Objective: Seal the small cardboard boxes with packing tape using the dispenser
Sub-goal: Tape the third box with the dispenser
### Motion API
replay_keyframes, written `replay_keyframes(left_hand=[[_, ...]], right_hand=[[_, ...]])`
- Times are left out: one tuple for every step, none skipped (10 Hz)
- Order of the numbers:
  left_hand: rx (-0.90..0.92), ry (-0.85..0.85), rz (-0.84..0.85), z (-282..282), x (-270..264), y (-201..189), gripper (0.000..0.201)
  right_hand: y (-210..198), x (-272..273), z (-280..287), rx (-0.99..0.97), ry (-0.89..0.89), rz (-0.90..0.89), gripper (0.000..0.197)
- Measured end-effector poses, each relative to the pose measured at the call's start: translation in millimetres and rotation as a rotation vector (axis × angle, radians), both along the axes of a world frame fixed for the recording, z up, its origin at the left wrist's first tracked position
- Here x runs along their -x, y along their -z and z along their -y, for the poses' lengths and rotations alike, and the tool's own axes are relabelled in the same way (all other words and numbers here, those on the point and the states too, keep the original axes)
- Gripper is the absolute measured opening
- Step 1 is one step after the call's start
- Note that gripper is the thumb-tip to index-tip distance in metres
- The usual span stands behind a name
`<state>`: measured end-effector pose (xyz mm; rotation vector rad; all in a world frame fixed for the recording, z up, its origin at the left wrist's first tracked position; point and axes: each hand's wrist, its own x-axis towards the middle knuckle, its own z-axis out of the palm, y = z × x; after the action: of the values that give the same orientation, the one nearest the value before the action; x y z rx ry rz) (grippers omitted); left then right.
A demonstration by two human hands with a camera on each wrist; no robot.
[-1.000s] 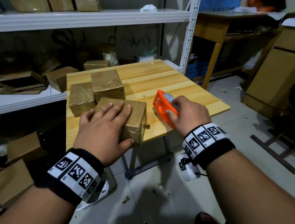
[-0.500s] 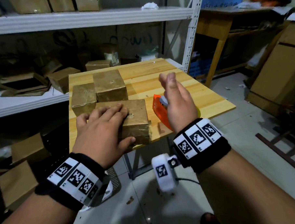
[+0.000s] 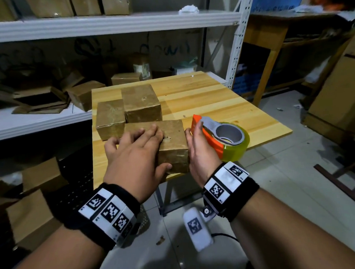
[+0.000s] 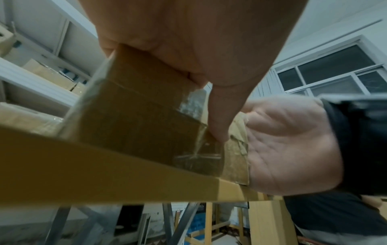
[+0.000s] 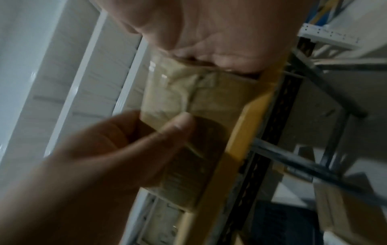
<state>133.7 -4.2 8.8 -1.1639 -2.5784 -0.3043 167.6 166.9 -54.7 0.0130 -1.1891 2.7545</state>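
A small taped cardboard box (image 3: 172, 134) sits at the wooden table's (image 3: 211, 96) front edge. My left hand (image 3: 136, 154) lies flat on its top, with the thumb (image 4: 220, 116) pressing down the front face. My right hand (image 3: 197, 147) stands on edge, its straight fingers and palm (image 4: 289, 145) pressed against the box's right side. The orange tape dispenser (image 3: 223, 132), with a grey hub and a clear roll, lies on the table just right of that hand, and nothing holds it. Shiny tape crosses the box's front corner (image 5: 199, 99).
Two more taped boxes (image 3: 110, 117) (image 3: 140, 101) stand touching behind the near one. White metal shelving (image 3: 106, 23) with more cartons runs behind and to the left. Large cartons (image 3: 337, 99) and another wooden table (image 3: 270, 34) stand at the right.
My right hand let go of the dispenser, lifted, then came down against the box's right side. The dispenser now lies on the table. My left hand stayed on the box.
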Motion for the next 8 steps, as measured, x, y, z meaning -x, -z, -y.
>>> replay_keyframes(left_hand=[[-0.005, 0.002, 0.046, 0, 0, -3, 0.088], [-0.141, 0.018, 0.205, 6, 0, -6, 0.104], [-0.55, -0.023, 0.493, 13, 5, -12, 0.106], [-0.845, -0.108, 0.886, 18, 20, -12, 0.104], [-1.054, -0.102, 1.041, 21, 28, -11, 0.056], [-1.199, -0.113, 1.031, 23, 29, -15, 0.035], [-1.163, -0.149, 1.078, 21, 25, -15, 0.046], [-1.046, -0.089, 1.01, 16, 17, -8, 0.079]], right_hand=[[-36, -25, 18, -0.384, 0.413, 0.371, 0.109], [-25, -18, 14, -0.472, 0.392, 0.389, 0.114], [-13, -15, 12, -0.636, 0.409, 0.412, 0.121], [-24, -27, 15, -0.661, 0.408, 0.325, 0.099], [-32, -33, 15, -0.611, 0.436, 0.291, 0.048], [-34, -31, 18, -0.474, 0.518, 0.297, 0.054], [-35, -31, 20, -0.401, 0.563, 0.288, 0.053], [-40, -34, 26, -0.414, 0.549, 0.249, 0.044]])
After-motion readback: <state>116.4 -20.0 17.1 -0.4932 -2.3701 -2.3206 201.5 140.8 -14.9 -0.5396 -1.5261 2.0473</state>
